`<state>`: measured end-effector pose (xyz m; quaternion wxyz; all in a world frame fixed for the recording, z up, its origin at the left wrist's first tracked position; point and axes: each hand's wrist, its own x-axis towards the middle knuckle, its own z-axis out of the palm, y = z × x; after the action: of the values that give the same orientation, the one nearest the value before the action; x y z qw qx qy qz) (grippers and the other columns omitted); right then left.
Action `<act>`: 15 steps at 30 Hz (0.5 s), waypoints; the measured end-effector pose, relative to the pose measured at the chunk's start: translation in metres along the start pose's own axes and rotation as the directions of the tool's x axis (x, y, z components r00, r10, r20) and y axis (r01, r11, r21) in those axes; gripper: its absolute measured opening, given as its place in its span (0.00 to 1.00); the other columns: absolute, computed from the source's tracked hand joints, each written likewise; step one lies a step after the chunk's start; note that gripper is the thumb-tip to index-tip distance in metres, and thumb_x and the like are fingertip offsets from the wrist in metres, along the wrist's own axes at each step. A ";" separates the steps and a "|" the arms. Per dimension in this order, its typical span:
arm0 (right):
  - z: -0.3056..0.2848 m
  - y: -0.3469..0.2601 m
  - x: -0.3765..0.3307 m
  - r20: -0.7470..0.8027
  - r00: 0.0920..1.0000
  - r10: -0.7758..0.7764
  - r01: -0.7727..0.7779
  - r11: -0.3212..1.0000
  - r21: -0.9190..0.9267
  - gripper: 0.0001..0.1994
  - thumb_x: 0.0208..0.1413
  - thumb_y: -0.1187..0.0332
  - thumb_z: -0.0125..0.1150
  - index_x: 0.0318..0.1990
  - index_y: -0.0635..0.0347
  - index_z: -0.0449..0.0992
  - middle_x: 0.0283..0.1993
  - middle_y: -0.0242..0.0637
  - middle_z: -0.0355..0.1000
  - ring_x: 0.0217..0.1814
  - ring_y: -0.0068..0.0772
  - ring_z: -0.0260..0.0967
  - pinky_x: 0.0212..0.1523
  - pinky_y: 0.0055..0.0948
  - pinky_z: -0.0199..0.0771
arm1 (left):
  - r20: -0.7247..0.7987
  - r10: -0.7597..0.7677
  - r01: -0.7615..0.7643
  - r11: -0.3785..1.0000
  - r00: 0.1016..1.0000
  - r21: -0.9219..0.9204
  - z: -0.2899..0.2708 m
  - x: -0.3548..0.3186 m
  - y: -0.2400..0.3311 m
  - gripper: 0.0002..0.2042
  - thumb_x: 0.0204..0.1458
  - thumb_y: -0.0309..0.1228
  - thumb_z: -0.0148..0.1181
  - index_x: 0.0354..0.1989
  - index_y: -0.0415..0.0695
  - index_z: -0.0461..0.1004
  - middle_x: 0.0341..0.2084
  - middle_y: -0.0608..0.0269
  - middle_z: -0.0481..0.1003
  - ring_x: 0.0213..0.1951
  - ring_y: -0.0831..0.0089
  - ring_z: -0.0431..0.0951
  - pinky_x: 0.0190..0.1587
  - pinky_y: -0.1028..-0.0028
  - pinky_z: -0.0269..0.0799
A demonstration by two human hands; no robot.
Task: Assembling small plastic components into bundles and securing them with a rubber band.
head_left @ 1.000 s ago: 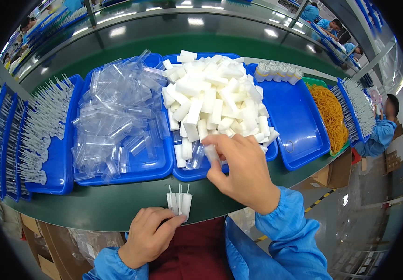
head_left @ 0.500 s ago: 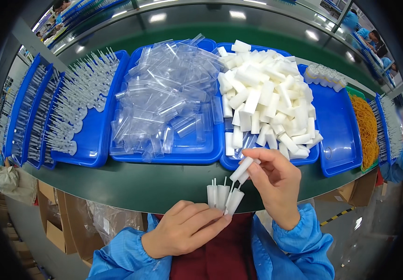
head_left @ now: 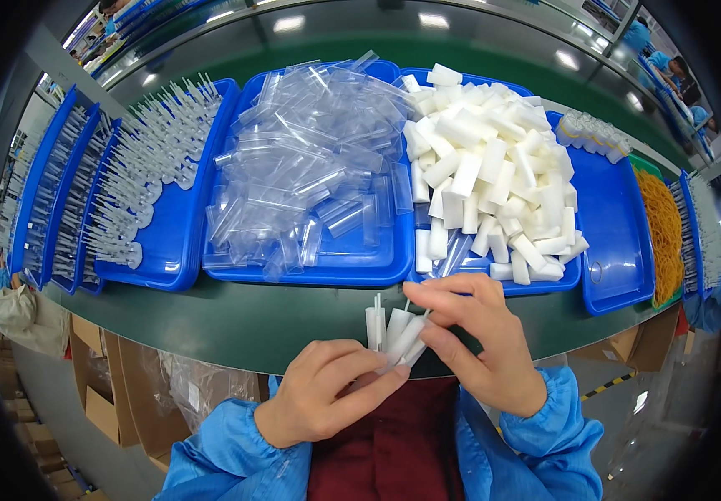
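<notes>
1. White plastic caps (head_left: 394,330), a small bunch of them with thin sticks poking out of the top, stand fanned between your two hands just above the near edge of the green bench (head_left: 210,317).
2. Your left hand (head_left: 327,392) sits below and to the left of the bunch, its fingers curled and its thumb and forefinger pinching the lower ends of the caps.
3. Your right hand (head_left: 477,334) is on the right side of the bunch and slightly above it, fingers bent, its fingertips pressing on the rightmost cap, which leans toward the right.
4. Long axes run nearly upright, away from your body toward the trays; the outer right piece tilts off that line.
5. Straight ahead of the bunch, just beyond your right hand, lies the blue tray (head_left: 619,250) heaped with loose white caps (head_left: 494,167); your right hand is the nearer one to that heap.
6. Left of it, the middle tray holds a pile of clear sleeves (head_left: 310,159), further from both hands, and the tray of clear droppers (head_left: 152,167) lies well apart to the left.
</notes>
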<state>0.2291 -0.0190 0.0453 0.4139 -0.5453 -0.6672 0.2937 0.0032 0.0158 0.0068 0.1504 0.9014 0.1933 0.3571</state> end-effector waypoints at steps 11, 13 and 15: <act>0.002 0.011 -0.010 0.018 0.989 -0.149 0.150 0.987 -0.061 0.19 0.53 0.75 0.69 0.53 0.59 0.81 0.45 0.37 0.78 0.53 0.40 0.71 0.55 0.39 0.66 | -0.086 -0.042 0.038 0.998 0.995 -0.049 0.003 -0.009 -0.008 0.16 0.42 0.27 0.74 0.42 0.45 0.81 0.40 0.64 0.78 0.38 0.70 0.80 0.39 0.69 0.69; -0.015 0.016 -0.008 -0.050 0.987 -0.152 0.132 0.952 -0.277 0.20 0.51 0.76 0.69 0.54 0.59 0.79 0.45 0.38 0.78 0.50 0.42 0.72 0.55 0.38 0.67 | -0.038 -0.011 0.012 1.000 0.999 0.015 -0.001 -0.009 -0.006 0.16 0.43 0.28 0.71 0.43 0.45 0.82 0.39 0.65 0.78 0.37 0.72 0.79 0.39 0.70 0.68; -0.038 0.029 -0.004 -0.250 0.955 -0.157 0.007 0.859 -0.512 0.16 0.49 0.79 0.68 0.48 0.59 0.80 0.40 0.36 0.78 0.45 0.41 0.72 0.49 0.40 0.67 | 0.050 0.014 -0.018 0.997 0.999 0.074 -0.005 -0.007 -0.004 0.15 0.45 0.28 0.67 0.44 0.45 0.82 0.38 0.66 0.77 0.37 0.73 0.78 0.40 0.71 0.67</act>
<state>0.2766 -0.0186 0.0385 0.3600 -0.6417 -0.6772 0.0095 -0.0059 0.0171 0.0046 0.1187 0.9164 0.1954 0.3285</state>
